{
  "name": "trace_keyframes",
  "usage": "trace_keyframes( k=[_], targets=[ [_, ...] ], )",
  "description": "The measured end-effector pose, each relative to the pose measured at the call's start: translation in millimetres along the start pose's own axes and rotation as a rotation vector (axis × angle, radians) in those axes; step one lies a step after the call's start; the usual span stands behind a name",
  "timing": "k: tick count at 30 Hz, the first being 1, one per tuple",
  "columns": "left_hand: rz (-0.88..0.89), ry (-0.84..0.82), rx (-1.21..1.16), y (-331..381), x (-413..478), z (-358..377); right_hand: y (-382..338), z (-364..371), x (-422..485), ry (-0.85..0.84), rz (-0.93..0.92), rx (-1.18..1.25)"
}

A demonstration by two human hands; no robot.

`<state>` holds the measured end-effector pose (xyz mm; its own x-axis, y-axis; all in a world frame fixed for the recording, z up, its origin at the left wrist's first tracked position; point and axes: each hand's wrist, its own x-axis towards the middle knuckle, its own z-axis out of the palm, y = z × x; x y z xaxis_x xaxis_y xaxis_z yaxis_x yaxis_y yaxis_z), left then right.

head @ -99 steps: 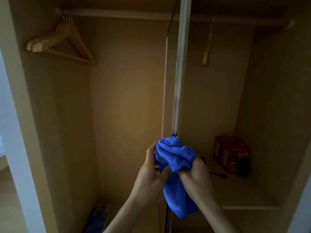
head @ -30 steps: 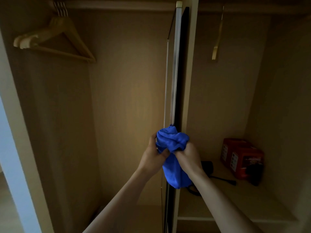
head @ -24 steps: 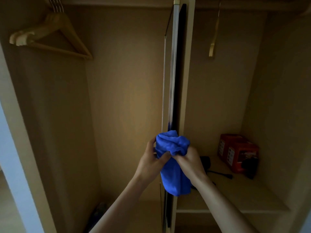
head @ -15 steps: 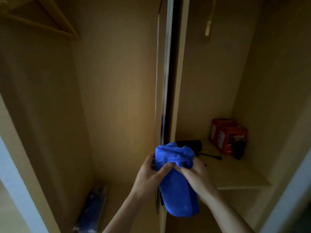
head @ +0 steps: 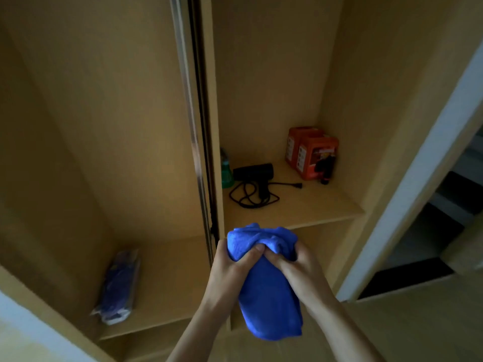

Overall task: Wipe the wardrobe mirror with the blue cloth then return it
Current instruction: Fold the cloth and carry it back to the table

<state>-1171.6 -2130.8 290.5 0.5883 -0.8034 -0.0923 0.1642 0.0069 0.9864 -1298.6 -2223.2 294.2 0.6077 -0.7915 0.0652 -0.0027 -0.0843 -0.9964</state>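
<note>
The left hand (head: 230,265) and right hand (head: 295,267) both gripped the bunched cloth (head: 269,296) between them, its loose end hanging below the wrists. Against a second earlier, the hands stood lower along the mirror (head: 194,142), whose edge-on strip now ended just above the left hand; contact between cloth and glass could not be confirmed. Judged, the wiping stroke was near the bottom, with the cloth's return still outstanding.

Bedroom, open wardrobe (head: 261,61), hairdryer (head: 254,172) on shelf (head: 300,207)
</note>
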Motion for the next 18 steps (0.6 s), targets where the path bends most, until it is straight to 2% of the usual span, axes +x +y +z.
trace_keyframes(
  k=[8, 14, 18],
  targets=[
    [-0.102, -0.142, -0.016, -22, 1, 57, 24, -55, -15, 0.159, 0.076, 0.054],
    [-0.161, -0.393, -0.029, -37, 10, 108, 27, -108, -29, 0.245, 0.093, 0.087],
    [-0.251, -0.543, -0.084, -51, 17, 134, 27, -139, -42, 0.307, 0.099, 0.013]
  ],
)
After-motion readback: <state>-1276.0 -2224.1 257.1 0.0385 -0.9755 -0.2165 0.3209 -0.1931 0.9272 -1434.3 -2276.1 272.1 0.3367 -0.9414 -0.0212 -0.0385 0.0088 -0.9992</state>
